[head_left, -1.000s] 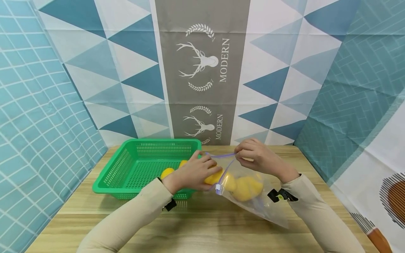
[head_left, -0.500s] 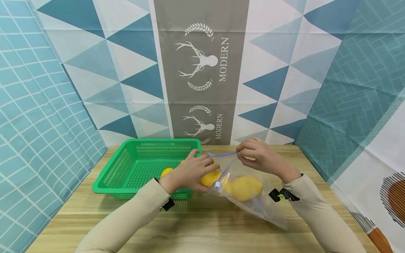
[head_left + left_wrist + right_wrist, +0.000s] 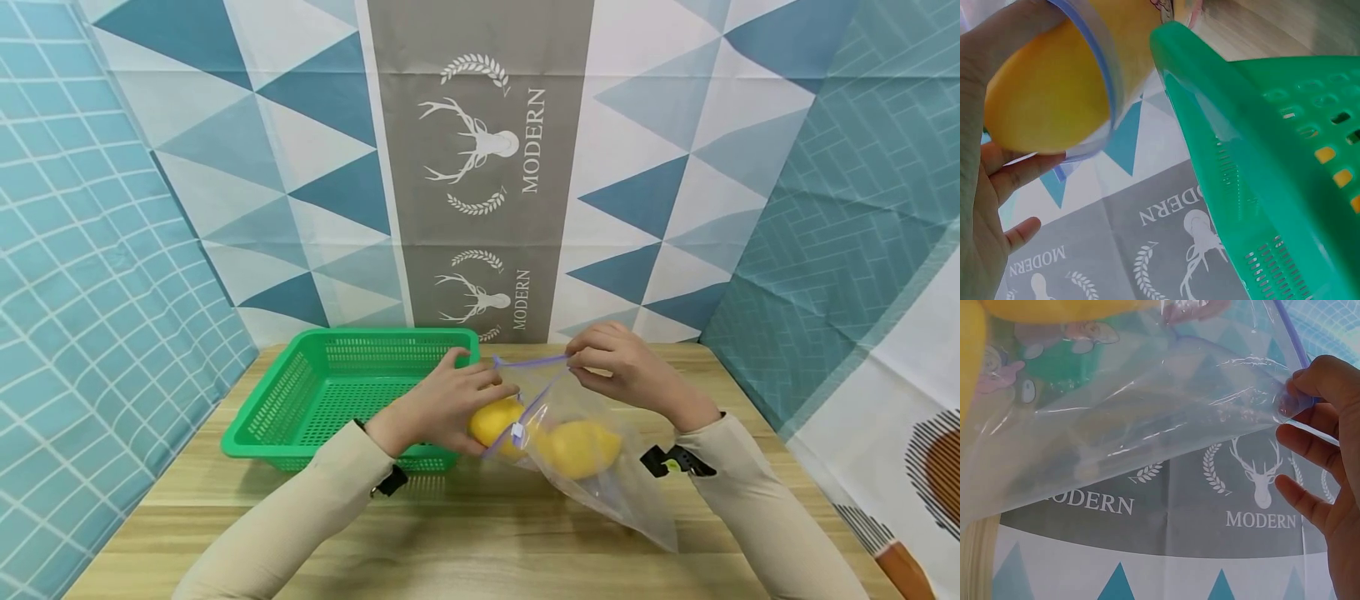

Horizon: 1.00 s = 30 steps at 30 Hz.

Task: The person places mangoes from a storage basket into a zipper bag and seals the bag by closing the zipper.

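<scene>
Just below the centre of the head view, the left hand (image 3: 438, 408) grips a yellow lemon (image 3: 491, 423), partly inside the mouth of a clear bag (image 3: 641, 504). To its right, the right hand (image 3: 626, 367) pinches the bag's purple-edged rim. Yellow fruit (image 3: 581, 450) shows inside. A green basket (image 3: 390, 333) stands left of centre on the tabletop (image 3: 465, 546).

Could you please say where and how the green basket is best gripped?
Probably by the green basket's left rim, coming from the person's left: it protrudes as a lip and is unobstructed, while the left hand and plastic bag crowd the right end.
</scene>
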Each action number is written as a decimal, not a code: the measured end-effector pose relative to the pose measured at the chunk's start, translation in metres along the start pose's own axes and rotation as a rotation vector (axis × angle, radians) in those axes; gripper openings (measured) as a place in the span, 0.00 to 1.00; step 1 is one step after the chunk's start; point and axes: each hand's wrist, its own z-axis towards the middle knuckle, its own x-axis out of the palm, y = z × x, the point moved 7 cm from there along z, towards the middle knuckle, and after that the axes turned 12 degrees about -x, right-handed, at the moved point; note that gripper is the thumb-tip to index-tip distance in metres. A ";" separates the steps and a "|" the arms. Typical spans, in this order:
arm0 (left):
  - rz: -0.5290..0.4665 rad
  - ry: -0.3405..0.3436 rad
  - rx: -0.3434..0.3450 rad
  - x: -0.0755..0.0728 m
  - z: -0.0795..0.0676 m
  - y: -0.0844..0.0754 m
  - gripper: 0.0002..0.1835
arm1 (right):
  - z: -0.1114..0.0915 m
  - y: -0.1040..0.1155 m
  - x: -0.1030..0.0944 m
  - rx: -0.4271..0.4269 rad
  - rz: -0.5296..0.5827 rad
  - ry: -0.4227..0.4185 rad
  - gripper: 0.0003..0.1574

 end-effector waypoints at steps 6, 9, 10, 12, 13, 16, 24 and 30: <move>0.006 0.036 -0.014 0.000 0.000 0.002 0.46 | -0.001 -0.001 -0.001 0.006 0.007 0.002 0.17; 0.007 0.064 -0.025 -0.002 0.000 0.005 0.47 | -0.001 -0.002 -0.002 0.015 0.005 0.013 0.16; 0.008 0.076 -0.031 -0.003 0.001 0.006 0.47 | 0.000 -0.002 -0.003 0.019 0.005 0.017 0.16; 0.011 0.103 -0.041 -0.004 0.001 0.008 0.49 | 0.001 -0.002 -0.004 0.014 0.006 0.010 0.15; 0.016 0.117 -0.045 -0.005 0.002 0.009 0.49 | 0.001 -0.002 -0.005 0.009 0.005 0.004 0.16; 0.023 0.152 -0.061 -0.005 0.003 0.011 0.50 | 0.002 -0.002 -0.007 -0.008 0.007 -0.016 0.16; 0.153 0.189 -0.106 -0.005 0.005 0.017 0.48 | 0.001 -0.003 -0.009 -0.005 0.024 -0.022 0.20; 0.214 0.150 -0.100 -0.005 0.003 0.018 0.46 | 0.000 -0.004 -0.010 -0.012 0.035 -0.025 0.20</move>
